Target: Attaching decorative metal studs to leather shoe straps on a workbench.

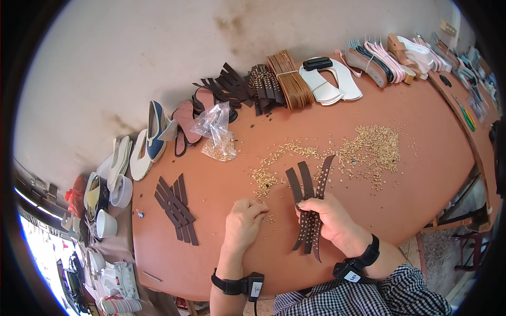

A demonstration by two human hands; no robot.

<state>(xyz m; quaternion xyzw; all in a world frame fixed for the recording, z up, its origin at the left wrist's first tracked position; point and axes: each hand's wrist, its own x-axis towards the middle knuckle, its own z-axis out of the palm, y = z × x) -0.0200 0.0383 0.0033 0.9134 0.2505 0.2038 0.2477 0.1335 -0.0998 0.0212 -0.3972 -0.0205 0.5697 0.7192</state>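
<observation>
My right hand (328, 211) grips a dark brown strap piece (307, 231) made of several strips, held over the table. Rows of small gold studs dot its lower strips and the right-hand one, while the two upper-left strips look plain. To its left, my left hand (244, 220) is closed, thumb and fingertips pinched together just above the tabletop. Whatever is between those fingertips is too small to make out. Loose gold studs (263, 179) lie just beyond it, part of a wide scatter reaching toward the far right.
Plain dark strap pieces (176, 210) lie stacked on the left of the brown table (211, 274). A clear plastic bag (219, 147) holds more studs. Along the wall stand shoes (154, 130), studded straps (266, 87), a tan cord bundle (290, 81) and white cutouts (331, 84).
</observation>
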